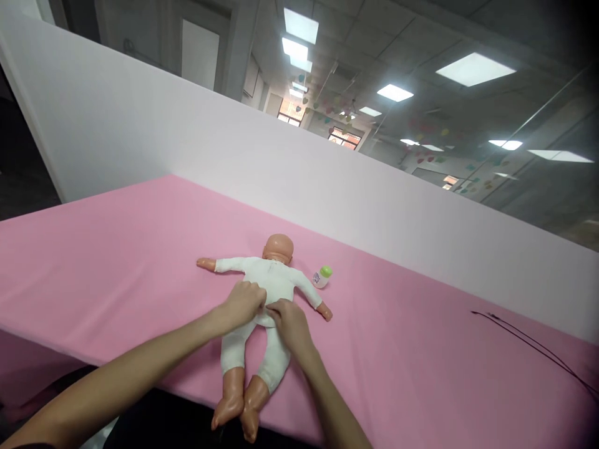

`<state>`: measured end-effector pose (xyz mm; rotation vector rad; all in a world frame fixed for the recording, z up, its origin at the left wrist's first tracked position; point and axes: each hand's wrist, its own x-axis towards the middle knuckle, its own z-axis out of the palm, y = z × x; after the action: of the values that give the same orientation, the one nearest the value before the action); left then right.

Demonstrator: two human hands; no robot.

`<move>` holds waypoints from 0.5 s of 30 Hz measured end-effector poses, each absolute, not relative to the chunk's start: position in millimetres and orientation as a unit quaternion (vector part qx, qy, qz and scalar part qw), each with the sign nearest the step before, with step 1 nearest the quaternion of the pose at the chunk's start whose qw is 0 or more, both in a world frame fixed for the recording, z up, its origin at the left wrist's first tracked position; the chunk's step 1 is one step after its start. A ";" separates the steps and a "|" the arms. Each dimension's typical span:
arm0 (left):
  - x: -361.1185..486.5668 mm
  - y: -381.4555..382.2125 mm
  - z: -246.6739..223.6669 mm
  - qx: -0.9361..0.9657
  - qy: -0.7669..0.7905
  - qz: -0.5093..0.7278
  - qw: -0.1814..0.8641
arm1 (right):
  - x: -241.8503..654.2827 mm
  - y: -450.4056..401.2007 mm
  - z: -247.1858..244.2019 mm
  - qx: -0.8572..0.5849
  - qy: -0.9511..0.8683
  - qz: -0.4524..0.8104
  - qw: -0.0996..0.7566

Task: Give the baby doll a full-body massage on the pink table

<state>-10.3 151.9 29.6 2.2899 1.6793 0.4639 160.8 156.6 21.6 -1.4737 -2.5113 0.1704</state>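
Observation:
A baby doll (276, 277) with a white cloth body lies on the pink-covered table, its head away from me, arms spread and bare feet at the near edge. Its face is not visible. My left hand (244, 302) rests on the doll's lower torso, fingers curled in. Close beside it, my right hand (289, 321) is on the same part, fingertips pinched together near the cloth. Whatever lies between the fingers of either hand is too small to tell. A small bottle (322, 277) with a green cap lies right of the doll's shoulder.
Pink cloth (407, 349) covers the table. A white partition (318, 181) stands along its back edge. Thin black cables (528, 343) lie at the far right. Beyond the partition are ceiling lights and hanging decorations.

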 end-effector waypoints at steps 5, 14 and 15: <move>-19.3 198.2 59.2 0.757 0.605 0.231 0.087 | 163.6 199.0 49.8 -0.512 -0.820 0.076 0.244; 11.7 239.3 33.0 0.718 0.657 0.212 0.089 | 132.5 241.9 24.0 -0.600 -0.781 -0.026 0.173; 14.4 240.3 29.8 0.716 0.659 0.209 0.095 | 130.9 243.6 19.4 -0.606 -0.778 -0.031 0.163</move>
<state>14.4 240.3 29.8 2.1227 1.9550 0.6199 130.9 243.6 19.4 -1.7272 -2.2197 -0.0884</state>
